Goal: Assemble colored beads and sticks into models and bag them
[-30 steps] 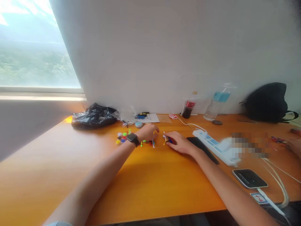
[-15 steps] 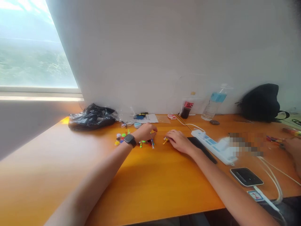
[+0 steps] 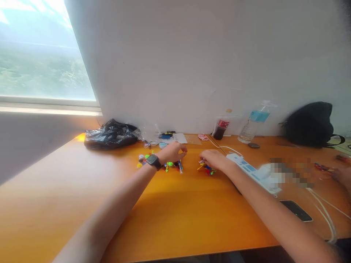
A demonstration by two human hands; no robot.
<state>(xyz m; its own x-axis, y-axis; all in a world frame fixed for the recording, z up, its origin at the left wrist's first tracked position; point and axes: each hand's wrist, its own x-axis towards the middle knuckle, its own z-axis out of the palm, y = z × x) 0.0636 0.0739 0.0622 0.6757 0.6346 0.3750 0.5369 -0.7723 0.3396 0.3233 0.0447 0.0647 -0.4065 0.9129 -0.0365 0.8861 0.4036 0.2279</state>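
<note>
My left hand [image 3: 173, 153], with a black watch [image 3: 154, 162] on its wrist, rests curled over a heap of small coloured sticks [image 3: 173, 166] on the orange table [image 3: 175, 208]. What its fingers hold is too small to name. My right hand [image 3: 215, 160] is lifted a little off the table with its fingers pinched on a small assembly of coloured sticks and connectors [image 3: 207, 169]. Small round coloured pieces [image 3: 142, 160] lie left of the watch.
A black plastic bag [image 3: 111, 134], papers and small tools lie by the wall. A dark drink bottle [image 3: 221, 128], a water bottle [image 3: 252, 126] and a black backpack [image 3: 311, 124] stand behind. A white power strip [image 3: 248, 168], a phone [image 3: 297, 210], cables and another person's hand [image 3: 342, 174] are on the right.
My right hand has risen off the table and shifted right, lifting the small stick assembly into sight. My left hand has stayed over the heap. The view has shifted slightly.
</note>
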